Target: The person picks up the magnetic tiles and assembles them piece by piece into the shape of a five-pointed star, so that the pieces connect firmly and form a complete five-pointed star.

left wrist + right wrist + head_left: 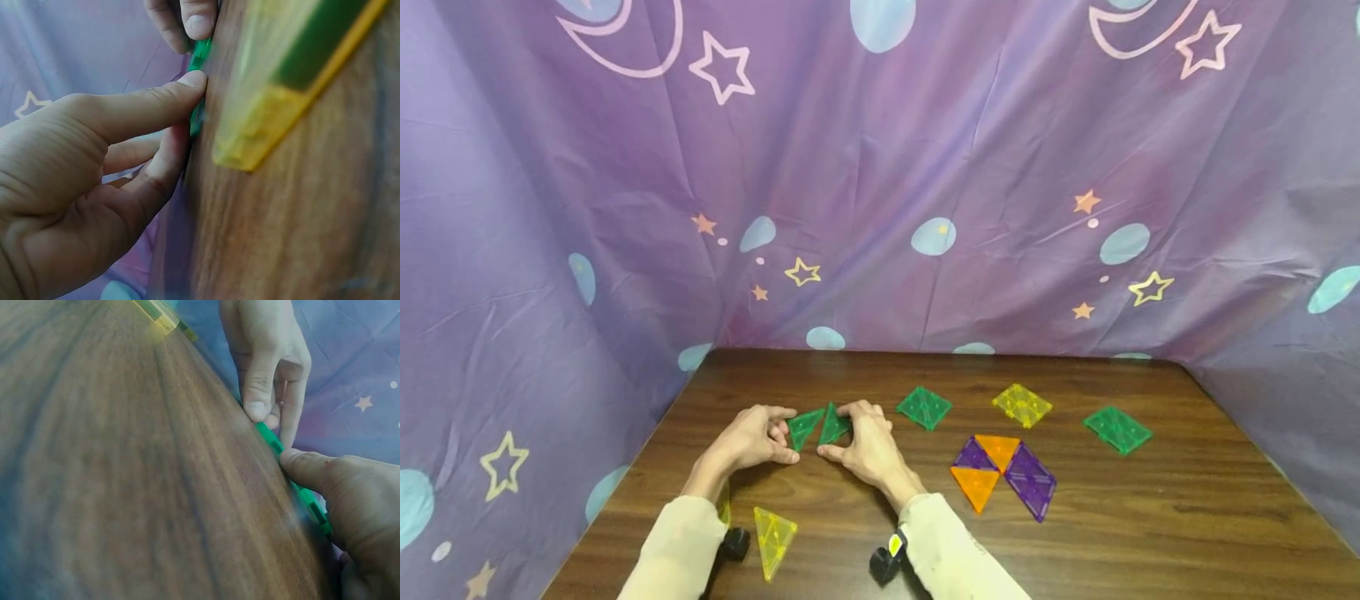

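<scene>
On the left part of the table, my left hand (752, 437) pinches a translucent green triangular magnetic tile (805, 426) between thumb and fingers. Facing it, my right hand (872, 450) grips a second green triangular tile (833, 426) by its edges. A narrow gap separates the two tiles in the head view. Both lie flat at table level; in the right wrist view the green edge (312, 509) runs along the wood under my right thumb. Nearer me is a yellow triangular tile (772, 537), and another yellow tile (724, 504) is mostly hidden by my left wrist.
To the right lie a green diamond (924, 407), a yellow diamond (1022, 405) and another green diamond (1117, 429). In front of them, orange triangles (997, 451) join a purple triangle (973, 456) and purple diamond (1032, 482). A patterned purple cloth (880, 183) hangs behind the table.
</scene>
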`<state>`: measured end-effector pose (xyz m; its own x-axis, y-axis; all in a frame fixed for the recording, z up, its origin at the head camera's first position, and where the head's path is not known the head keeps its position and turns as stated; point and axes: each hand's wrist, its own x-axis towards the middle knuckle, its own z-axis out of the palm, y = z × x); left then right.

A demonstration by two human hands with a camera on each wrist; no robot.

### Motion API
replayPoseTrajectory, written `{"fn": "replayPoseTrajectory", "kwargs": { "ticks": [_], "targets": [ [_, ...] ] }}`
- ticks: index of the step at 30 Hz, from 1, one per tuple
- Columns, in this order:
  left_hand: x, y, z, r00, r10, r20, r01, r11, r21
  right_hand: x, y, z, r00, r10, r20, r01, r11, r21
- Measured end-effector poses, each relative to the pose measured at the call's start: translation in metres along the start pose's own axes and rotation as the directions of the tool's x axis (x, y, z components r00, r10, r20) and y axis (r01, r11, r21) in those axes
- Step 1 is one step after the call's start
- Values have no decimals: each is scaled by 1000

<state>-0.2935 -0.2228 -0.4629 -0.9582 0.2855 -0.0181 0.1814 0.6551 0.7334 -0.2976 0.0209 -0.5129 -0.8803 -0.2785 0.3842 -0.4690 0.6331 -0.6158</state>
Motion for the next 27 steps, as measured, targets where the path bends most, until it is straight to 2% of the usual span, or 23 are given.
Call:
{"fn": "replayPoseTrajectory", "kwargs": {
  "ticks": [6, 17, 22, 25, 27],
  "targets": [
    [6, -2, 5, 999, -18, -41, 19, 999, 35, 1, -1, -2, 1000, 1, 14, -2, 1000, 4],
    [7, 10, 17, 991, -67, -113, 84, 985, 150, -2, 1, 0, 999, -35, 2, 35, 999, -7],
    [15, 2, 20, 988, -64, -138, 84, 985, 150, -1, 2, 0, 998, -57, -9, 57, 998, -20],
    [27, -19, 24, 989, -40, -142, 67, 981, 185, -1, 2, 0, 998, -59, -5, 59, 998, -17],
    [29, -21, 25, 989, -28, -148, 57, 979, 196, -1, 2, -1, 998, -55, 2, 55, 998, -11]
  ]
}}
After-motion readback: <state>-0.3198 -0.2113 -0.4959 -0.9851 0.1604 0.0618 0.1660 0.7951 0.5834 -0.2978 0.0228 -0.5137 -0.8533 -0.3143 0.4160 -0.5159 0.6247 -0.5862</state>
